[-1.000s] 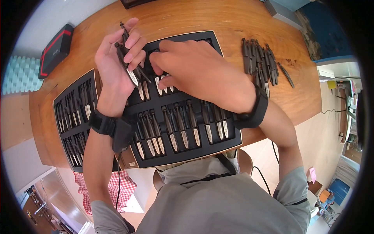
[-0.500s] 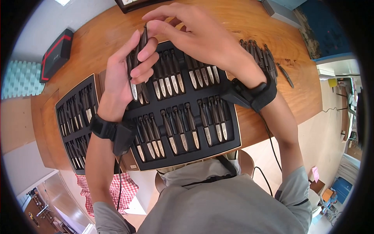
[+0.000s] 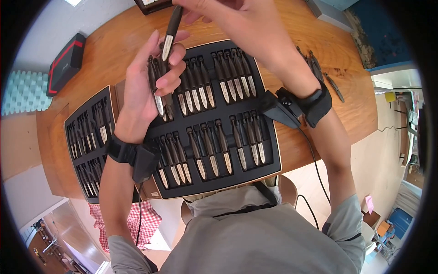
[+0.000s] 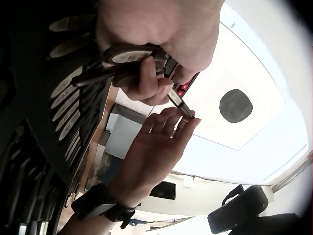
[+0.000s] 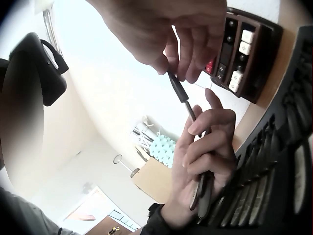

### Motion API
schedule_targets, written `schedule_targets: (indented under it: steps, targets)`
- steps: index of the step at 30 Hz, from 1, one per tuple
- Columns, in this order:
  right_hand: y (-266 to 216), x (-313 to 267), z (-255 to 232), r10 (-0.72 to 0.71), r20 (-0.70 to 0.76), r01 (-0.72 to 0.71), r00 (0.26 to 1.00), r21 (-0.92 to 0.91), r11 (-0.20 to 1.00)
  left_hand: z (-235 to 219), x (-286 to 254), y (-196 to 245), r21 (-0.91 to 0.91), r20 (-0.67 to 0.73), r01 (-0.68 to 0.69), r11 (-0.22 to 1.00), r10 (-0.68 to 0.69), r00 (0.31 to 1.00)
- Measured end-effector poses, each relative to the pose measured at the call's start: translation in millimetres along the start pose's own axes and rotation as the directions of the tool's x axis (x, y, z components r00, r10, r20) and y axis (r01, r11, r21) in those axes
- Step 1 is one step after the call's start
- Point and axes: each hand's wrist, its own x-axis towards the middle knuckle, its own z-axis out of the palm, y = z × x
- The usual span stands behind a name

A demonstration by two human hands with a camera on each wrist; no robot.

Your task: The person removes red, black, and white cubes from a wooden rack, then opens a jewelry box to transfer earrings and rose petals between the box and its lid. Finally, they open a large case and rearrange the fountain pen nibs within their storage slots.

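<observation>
Several slim dark tools with pale labelled ends [image 3: 158, 102] are gripped in the left hand [image 3: 145, 84], over the left part of a black slotted tray [image 3: 227, 180]. Above that hand, the right hand [image 3: 248, 28] pinches one more tool [image 3: 171, 34] by its dark tip, label end down at the left fingers. The right wrist view has this tool [image 5: 179, 89] slanting between the right hand [image 5: 171, 29] and the left hand [image 5: 208, 147]. In the left wrist view the right thumb and fingers [image 4: 190, 119] meet at its tip. Similar tools lie in rows in the tray.
A second filled tray [image 3: 73, 157] sits at the left. Loose dark tools [image 3: 315, 66] lie on the wooden table [image 3: 340, 123] to the right. At the back left is a black box with a red ribbon [image 3: 66, 64]. A compartmented case [image 5: 252, 54] stands behind.
From over the tray, the right hand has moved up and back to the left hand, and now pinches a tool raised above it. The left hand has shifted slightly right, still gripping its tools.
</observation>
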Motion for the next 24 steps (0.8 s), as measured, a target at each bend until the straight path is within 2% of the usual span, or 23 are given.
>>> schedule_targets:
  steps: [1,2,3,5,6,10,11,12,13,14,15,16,17,18,19,20,21,22,23,24]
  targets:
    - [0,1,1,-0.076,-0.094,0.068,0.993,-0.085,0.994,-2,1,-1,-0.032,0.016,-0.012,0.999,0.013,1.0]
    - [-3,-2,0,-0.168,-0.098,0.171,0.981,0.027,0.985,-3,1,1,-0.061,0.032,-0.025,0.998,0.027,0.999]
    - [-7,-3,-2,-0.172,-0.095,0.175,0.981,0.029,0.984,-2,1,5,-0.057,0.032,-0.029,0.998,0.031,0.999]
    - [-18,-2,-6,-0.113,-0.089,0.122,0.99,0.096,0.988,2,-3,17,0.009,-0.156,-0.118,0.993,0.118,0.981]
    - [-21,-1,-9,-0.096,-0.07,0.097,0.993,0.017,0.995,4,-7,30,-0.005,-0.195,-0.113,0.994,0.11,0.975]
    - [-18,-4,-4,-0.084,0.01,0.083,0.996,0.038,0.996,-22,-21,64,-0.082,-0.089,-0.11,0.991,0.103,0.991]
    - [-15,-2,-1,-0.052,0.074,0.053,0.996,-0.022,0.998,-29,-24,65,-0.081,-0.088,-0.115,0.99,0.108,0.99]
    - [-10,-2,3,-0.013,0.136,0.024,0.991,-0.084,0.996,-35,-27,65,-0.111,-0.165,-0.125,0.986,0.106,0.981]
    - [1,-1,10,-0.012,0.139,0.024,0.99,-0.087,0.996,-39,-29,63,-0.142,-0.241,-0.135,0.981,0.098,0.965]
    - [14,1,20,-0.041,0.151,0.062,0.988,-0.137,0.989,-45,-31,62,-0.147,-0.24,-0.139,0.979,0.101,0.965]
    - [22,4,28,-0.068,0.166,0.1,0.984,-0.188,0.977,-52,-32,59,-0.234,-0.281,-0.133,0.963,0.064,0.958]
    - [17,7,36,0.039,0.189,0.005,0.981,-0.227,0.974,-60,-33,57,-0.319,-0.317,-0.133,0.938,0.027,0.948]
    - [20,9,41,0.04,0.198,0.007,0.979,-0.23,0.973,-75,-33,55,-0.324,-0.319,-0.142,0.935,0.033,0.947]
    - [27,12,47,0.099,0.224,-0.044,0.97,-0.239,0.97,-94,-33,54,-0.315,-0.154,-0.073,0.946,0.026,0.988]
    - [32,15,52,0.156,0.248,-0.093,0.956,-0.249,0.964,-104,-35,56,-0.291,0.016,-0.009,0.957,0.014,1.0]
    - [34,16,57,0.155,0.258,-0.089,0.954,-0.251,0.964,-82,-34,52,-0.198,-0.244,-0.125,0.972,0.074,0.967]
    - [34,15,60,0.169,0.265,-0.075,0.949,-0.331,0.941,-73,-35,49,-0.2,-0.246,-0.134,0.971,0.083,0.966]
    - [36,15,62,0.184,0.272,-0.06,0.945,-0.409,0.911,-68,-35,46,-0.118,-0.285,-0.161,0.98,0.121,0.951]
    - [40,14,63,0.186,0.281,-0.057,0.941,-0.413,0.909,-63,-37,44,-0.036,-0.322,-0.182,0.983,0.161,0.933]
    - [44,13,64,0.168,0.298,-0.019,0.94,-0.443,0.896,-59,-38,42,0.007,-0.295,-0.197,0.98,0.19,0.937]
